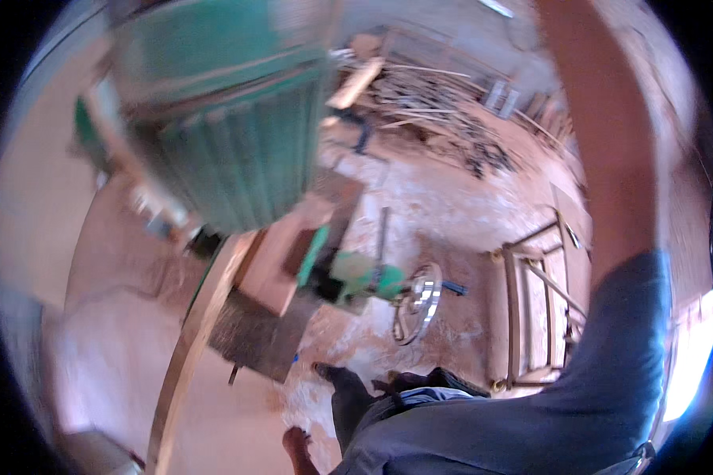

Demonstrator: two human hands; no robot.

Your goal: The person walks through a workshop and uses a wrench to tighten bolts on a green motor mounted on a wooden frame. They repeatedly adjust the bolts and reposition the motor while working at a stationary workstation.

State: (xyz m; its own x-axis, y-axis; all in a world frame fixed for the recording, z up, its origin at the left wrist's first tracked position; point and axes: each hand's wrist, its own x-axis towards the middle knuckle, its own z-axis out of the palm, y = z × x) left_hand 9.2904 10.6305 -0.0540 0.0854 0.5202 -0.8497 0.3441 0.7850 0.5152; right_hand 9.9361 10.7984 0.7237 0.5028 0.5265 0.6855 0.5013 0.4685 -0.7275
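- Machine, the green ribbed one, fills the upper left of the view, well to the left of your raised right arm.
- Your right arm rises along the right side and runs out at the top edge, so your right hand is out of sight and its grip cannot be told.
- Your left hand is not in sight either; nothing shows what it holds.
- Blue-grey sleeve covers your right upper arm, below the bare forearm.
- Plank, long and pale, runs from under the machine down to the lower left, far left of your arm.
- Handwheel, silvery, sits low on the machine's green base, left of your sleeve and below your forearm.
- Frame of rusty metal bars stands just left of your sleeve, between it and the handwheel.
- Scrap pile of timber and metal lies on the reddish floor, left of your forearm near the top.
- Your foot shows at the bottom edge, below the handwheel.
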